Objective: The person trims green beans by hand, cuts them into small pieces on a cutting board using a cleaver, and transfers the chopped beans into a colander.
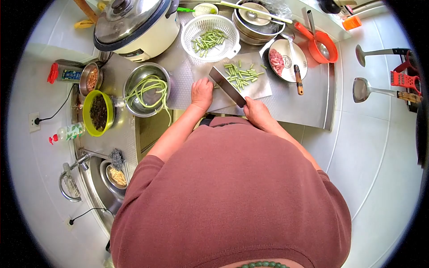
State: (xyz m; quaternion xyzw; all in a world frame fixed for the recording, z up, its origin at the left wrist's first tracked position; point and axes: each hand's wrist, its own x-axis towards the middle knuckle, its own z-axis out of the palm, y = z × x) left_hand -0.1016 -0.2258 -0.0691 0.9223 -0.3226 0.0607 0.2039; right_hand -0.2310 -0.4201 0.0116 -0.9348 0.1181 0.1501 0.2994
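Note:
My right hand [256, 109] is wrapped around the handle of a cleaver [227, 86], whose broad blade slants up and left over a white cutting board [262, 92]. Cut green beans [242, 75] lie scattered on the board to the right of the blade. On the blade's other side, my left hand [202, 93] is closed, fingers curled, with a bit of green bean showing between it and the blade. Most of what it holds is hidden. Left of it, a steel bowl [141, 108] contains long uncut beans [149, 88], one hanging over the rim.
Behind the board stands a white colander [188, 50] with cut beans. A plate [300, 57] of chopped pink meat and a small knife [298, 80] lie right. A rice cooker [149, 33], steel pot [250, 39], yellow-green bowl [109, 118] and sink [96, 172] surround the work area.

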